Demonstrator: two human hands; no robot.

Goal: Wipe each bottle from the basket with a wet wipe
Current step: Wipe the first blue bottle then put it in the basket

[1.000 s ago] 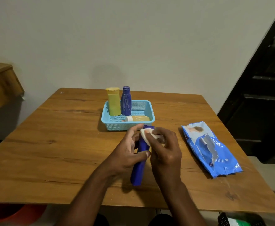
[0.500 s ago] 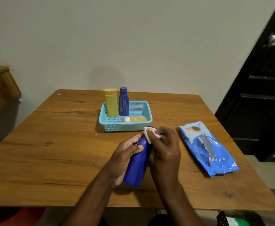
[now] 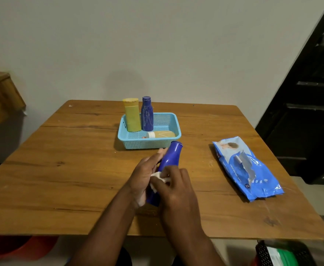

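Dark blue plastic bottle (image 3: pixel 171 157) tilted over the wooden table (image 3: pixel 71 169), just before the light blue mesh basket (image 3: pixel 132 142). My left hand (image 3: pixel 144 176) grips its body; my right hand (image 3: pixel 176 187) pinches a white wet wipe (image 3: pixel 157 177) against it.

Glossy plastic bottle (image 3: pixel 171 156), wood-grain table (image 3: pixel 61 179)

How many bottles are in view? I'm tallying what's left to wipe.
4. A yellow bottle and a blue bottle stand in the basket, a tan bottle lies in it, and the hands hold a dark blue bottle.
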